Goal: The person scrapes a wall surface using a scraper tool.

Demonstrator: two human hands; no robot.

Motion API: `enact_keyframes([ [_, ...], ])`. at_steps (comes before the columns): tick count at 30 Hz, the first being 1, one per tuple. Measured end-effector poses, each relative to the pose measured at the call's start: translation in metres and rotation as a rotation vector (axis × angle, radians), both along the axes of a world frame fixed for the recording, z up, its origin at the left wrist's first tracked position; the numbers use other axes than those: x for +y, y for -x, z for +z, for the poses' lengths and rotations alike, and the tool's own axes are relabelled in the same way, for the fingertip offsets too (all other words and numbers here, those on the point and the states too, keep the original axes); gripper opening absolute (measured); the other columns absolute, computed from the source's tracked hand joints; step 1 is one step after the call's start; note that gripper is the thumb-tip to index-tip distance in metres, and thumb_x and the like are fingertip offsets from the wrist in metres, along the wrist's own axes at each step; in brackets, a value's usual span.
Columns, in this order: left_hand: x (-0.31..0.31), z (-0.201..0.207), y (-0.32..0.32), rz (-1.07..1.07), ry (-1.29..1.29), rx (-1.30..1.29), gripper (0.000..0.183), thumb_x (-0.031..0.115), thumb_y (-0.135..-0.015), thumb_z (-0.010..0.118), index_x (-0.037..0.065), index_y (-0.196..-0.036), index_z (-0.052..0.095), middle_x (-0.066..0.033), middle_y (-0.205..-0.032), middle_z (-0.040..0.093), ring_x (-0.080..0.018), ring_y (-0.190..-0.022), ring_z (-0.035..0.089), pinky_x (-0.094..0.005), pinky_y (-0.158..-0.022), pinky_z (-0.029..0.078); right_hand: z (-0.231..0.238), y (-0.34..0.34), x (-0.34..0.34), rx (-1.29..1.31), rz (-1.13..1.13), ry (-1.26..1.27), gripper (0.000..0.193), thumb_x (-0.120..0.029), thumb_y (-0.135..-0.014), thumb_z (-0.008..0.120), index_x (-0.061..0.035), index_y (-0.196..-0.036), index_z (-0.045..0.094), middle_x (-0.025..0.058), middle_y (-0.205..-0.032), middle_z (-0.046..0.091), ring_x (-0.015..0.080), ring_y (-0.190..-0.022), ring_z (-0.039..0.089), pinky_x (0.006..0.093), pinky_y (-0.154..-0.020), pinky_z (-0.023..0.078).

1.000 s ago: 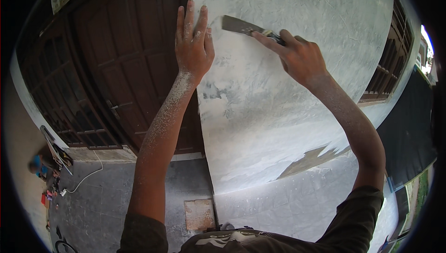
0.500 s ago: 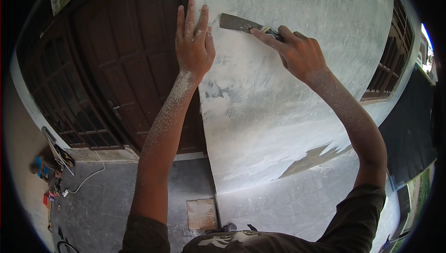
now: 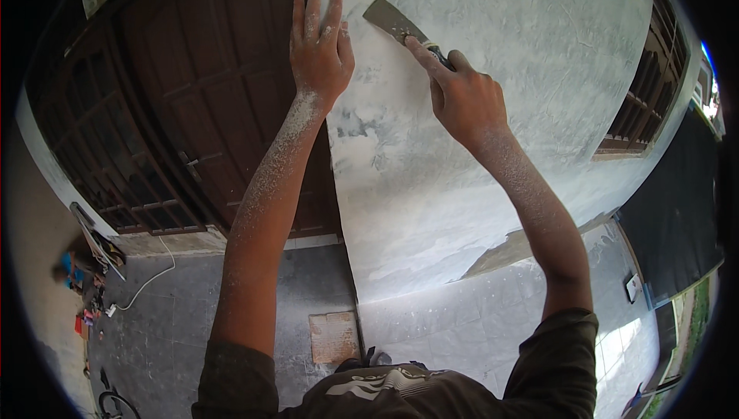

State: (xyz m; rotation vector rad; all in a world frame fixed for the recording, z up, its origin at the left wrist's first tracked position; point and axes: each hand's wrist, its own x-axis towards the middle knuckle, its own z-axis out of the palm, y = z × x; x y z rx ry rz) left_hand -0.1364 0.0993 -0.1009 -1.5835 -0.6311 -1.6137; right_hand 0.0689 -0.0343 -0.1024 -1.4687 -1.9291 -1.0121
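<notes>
My right hand (image 3: 467, 103) is closed round the dark handle of a putty knife (image 3: 392, 20), index finger stretched along its blade. The wide grey blade lies at or close to the pale, patchy plastered wall (image 3: 431, 165), tilted up to the left. With fingers stretched out, my left hand (image 3: 319, 50) rests at the wall's left corner edge, beside the dark wooden door. It holds nothing. White dust coats my left forearm and speckles the right one.
A brown panelled door (image 3: 223, 103) with a metal handle stands left of the wall. A barred window (image 3: 647, 73) is at right. On the grey tiled floor lie a cardboard piece (image 3: 334, 337), a white cord (image 3: 150, 287) and assorted items at far left.
My right hand has moved left and a little down, and the putty knife has turned so its blade points more steeply up. The left hand stays outstretched at the wall edge.
</notes>
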Motion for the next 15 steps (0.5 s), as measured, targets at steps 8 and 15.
enact_keyframes([
  [8, 0.001, -0.002, 0.000, -0.026, 0.000, -0.009, 0.049, 0.010, -0.098, 0.051, 0.012, -0.147, 0.047, -0.0166, -0.156, 0.035, -0.0400, -0.143, 0.034, -0.0496, -0.112, 0.038, -0.057, 0.044, -0.007, 0.441, 0.191, -0.010, 0.055, -0.010, -0.095, 0.056, -0.0204, -0.148, 0.047, 0.0135, -0.078, 0.060, 0.0290, -0.061, 0.067, 0.0411, -0.053, 0.055],
  [15, -0.004, 0.000, 0.004, -0.068, 0.033, 0.009, 0.051, 0.013, -0.098, 0.048, 0.009, -0.149, 0.043, -0.0195, -0.157, 0.032, -0.0421, -0.144, 0.031, -0.0508, -0.114, 0.035, -0.066, 0.080, -0.007, 0.594, 0.139, -0.008, 0.056, -0.008, -0.093, 0.056, -0.0180, -0.148, 0.047, 0.0154, -0.080, 0.062, 0.0301, -0.063, 0.067, 0.0425, -0.054, 0.055],
])
